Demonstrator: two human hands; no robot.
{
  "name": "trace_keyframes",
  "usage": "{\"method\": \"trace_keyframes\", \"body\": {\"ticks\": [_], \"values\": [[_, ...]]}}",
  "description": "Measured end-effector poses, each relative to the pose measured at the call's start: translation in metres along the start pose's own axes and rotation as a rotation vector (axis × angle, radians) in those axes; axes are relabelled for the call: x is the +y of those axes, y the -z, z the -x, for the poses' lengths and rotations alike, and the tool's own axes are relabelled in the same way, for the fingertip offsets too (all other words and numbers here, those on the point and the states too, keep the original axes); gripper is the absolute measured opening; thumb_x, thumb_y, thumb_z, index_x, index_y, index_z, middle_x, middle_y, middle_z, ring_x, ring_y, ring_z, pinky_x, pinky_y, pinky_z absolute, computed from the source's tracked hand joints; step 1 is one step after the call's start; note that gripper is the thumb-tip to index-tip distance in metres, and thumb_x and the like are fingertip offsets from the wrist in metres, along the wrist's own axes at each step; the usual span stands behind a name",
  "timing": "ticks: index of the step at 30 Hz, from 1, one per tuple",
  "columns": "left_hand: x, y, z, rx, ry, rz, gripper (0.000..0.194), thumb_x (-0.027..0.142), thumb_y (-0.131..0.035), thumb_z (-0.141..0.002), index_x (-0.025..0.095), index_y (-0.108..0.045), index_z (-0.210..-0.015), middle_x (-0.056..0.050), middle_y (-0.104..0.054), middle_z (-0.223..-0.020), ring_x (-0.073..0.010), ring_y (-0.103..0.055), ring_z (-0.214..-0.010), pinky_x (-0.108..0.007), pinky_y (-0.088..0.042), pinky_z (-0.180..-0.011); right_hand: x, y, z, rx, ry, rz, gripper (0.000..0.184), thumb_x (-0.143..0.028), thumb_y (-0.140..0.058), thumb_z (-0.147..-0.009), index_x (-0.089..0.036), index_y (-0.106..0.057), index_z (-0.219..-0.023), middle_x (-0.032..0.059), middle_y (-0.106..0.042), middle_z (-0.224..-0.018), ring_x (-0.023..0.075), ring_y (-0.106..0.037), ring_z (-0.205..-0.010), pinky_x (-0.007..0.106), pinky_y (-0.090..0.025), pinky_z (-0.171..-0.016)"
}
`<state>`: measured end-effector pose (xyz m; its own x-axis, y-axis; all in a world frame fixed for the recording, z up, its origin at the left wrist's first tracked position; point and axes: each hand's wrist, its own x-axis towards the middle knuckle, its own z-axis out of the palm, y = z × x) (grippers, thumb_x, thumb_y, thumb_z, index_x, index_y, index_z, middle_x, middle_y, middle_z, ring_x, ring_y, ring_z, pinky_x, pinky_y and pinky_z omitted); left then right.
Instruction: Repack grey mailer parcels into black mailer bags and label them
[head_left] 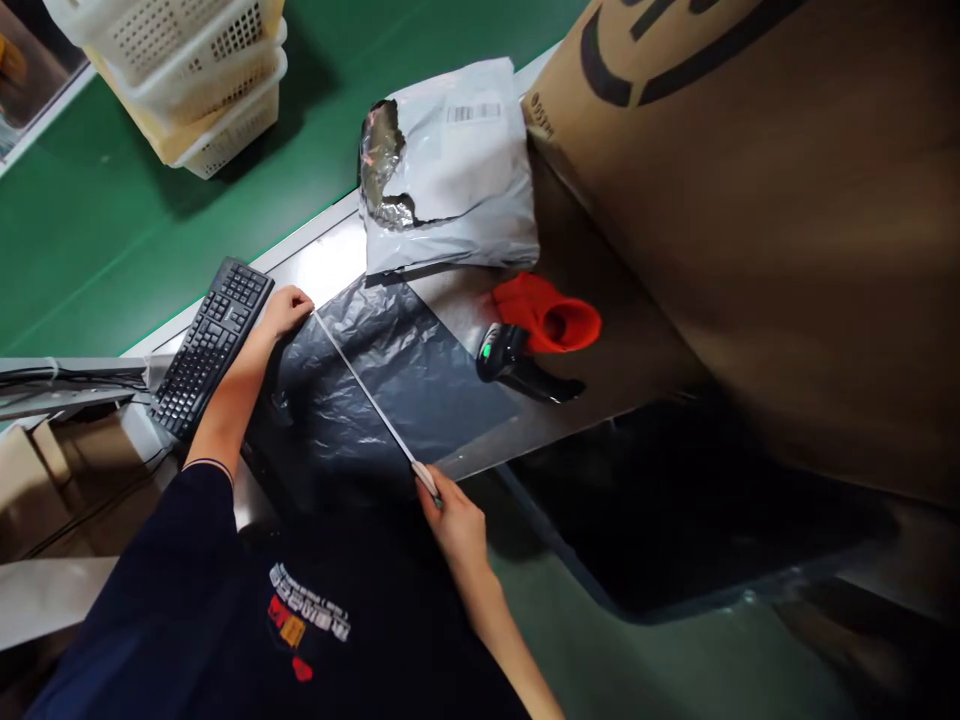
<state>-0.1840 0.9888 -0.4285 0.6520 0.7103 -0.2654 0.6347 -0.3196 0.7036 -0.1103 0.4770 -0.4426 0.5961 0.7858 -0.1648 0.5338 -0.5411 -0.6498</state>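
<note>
1) Lengthwise, our white measuring tape (364,388) slants far left to near right over the dark plastic bag (450,385)
2) Our left hand (283,311) pinches its far end, arm outstretched
3) Our right hand (457,520) grips its near end

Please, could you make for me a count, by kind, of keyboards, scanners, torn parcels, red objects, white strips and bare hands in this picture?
Keyboard: 1
Scanner: 1
Torn white parcel: 1
Red object: 1
Thin white strip: 1
Bare hands: 2, left hand and right hand
Total: 7
</note>
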Motion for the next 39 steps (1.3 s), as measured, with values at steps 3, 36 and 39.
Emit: {"method": "trace_keyframes", "body": {"ticks": [3, 36, 39], "values": [[-0.002, -0.002, 0.000, 0.015, -0.002, -0.005, 0.007, 0.022, -0.072, -0.080, 0.019, -0.072, -0.073, -0.005, -0.070, -0.081, -0.0197, -0.062, -0.080, -0.032, -0.048, -0.078, 0.001, 0.001, -0.001, 0.009, -0.028, 0.031, 0.047, -0.050, -0.050, -0.106, -0.018, -0.079, -0.124, 0.0138, -0.082, -0.117, 0.0290, -0.082, -0.096, 0.038, -0.067, -0.082], [-0.007, -0.004, -0.008, 0.083, -0.025, -0.098, 0.007, 0.025, -0.069, -0.080, 0.020, -0.067, -0.076, -0.002, -0.064, -0.081, -0.0183, -0.060, -0.081, -0.031, -0.049, -0.083, -0.008, 0.016, -0.010, -0.104, -0.182, 0.222, 0.036, -0.024, -0.056, -0.099, -0.018, -0.076, -0.129, 0.0128, -0.080, -0.126, 0.0272, -0.080, -0.103, 0.034, -0.064, -0.084], [-0.004, -0.003, -0.008, 0.076, -0.009, -0.096, 0.008, 0.027, -0.070, -0.080, 0.020, -0.067, -0.078, -0.001, -0.065, -0.081, -0.0182, -0.060, -0.081, -0.030, -0.049, -0.082, -0.006, 0.023, -0.007, -0.124, -0.229, 0.258, 0.036, -0.022, -0.059, -0.097, -0.020, -0.076, -0.129, 0.0114, -0.080, -0.126, 0.0267, -0.079, -0.104, 0.033, -0.063, -0.084]]}}
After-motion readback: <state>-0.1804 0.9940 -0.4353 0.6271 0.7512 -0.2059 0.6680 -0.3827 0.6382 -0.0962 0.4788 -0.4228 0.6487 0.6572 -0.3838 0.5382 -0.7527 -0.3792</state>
